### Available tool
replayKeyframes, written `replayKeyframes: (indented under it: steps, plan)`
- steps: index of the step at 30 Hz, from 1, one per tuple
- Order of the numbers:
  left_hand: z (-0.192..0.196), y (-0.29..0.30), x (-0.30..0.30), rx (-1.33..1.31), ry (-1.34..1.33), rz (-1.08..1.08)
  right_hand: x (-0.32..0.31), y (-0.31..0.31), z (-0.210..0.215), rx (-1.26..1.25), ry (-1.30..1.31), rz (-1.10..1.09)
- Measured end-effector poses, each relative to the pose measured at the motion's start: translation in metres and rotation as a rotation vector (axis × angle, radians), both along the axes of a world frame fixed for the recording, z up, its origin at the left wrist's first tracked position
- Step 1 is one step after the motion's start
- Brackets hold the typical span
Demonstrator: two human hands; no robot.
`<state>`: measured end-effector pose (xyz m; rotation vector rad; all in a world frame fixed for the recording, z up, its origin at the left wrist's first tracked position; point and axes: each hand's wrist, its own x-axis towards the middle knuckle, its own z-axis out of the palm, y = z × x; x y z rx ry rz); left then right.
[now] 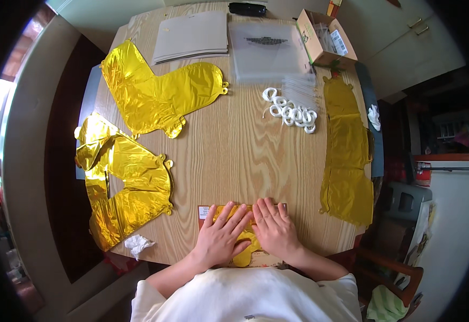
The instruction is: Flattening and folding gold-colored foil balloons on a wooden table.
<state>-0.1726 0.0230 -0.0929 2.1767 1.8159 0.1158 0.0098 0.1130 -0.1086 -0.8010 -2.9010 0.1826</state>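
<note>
At the near edge of the table, my left hand (221, 236) lies flat with fingers spread on a folded gold foil balloon (243, 258). My right hand (275, 229) presses beside it, its fingers stretched out over the same foil. Under the balloon is a reddish-brown printed sheet or card (202, 233) with a small white label at its upper left corner. Both hands cover much of the foil, so its full shape is hidden. Neither hand grips anything.
Flat gold foil balloons lie at the far left (162, 91), near left (143, 172) and right (347, 155). Coiled white ribbons (293, 114), clear plastic bags (269, 51), grey card sheets (191, 35) and a cardboard box (325, 40) sit farther back. A crumpled tissue (138, 245) rests at the near left.
</note>
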Motion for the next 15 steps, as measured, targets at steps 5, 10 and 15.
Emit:
replayKeyframes:
  steps: [5,10,15]
  plan:
    - [0.0,-0.006,-0.003,0.011,-0.017,0.005,0.007,-0.004,-0.001,0.001,-0.064,-0.03]
    - [0.007,-0.013,-0.012,-0.054,-0.092,0.09,0.01,-0.007,0.002,-0.058,-0.069,-0.053]
    - [0.007,-0.021,-0.024,-0.038,-0.109,0.146,0.011,-0.008,0.004,-0.08,-0.036,-0.074]
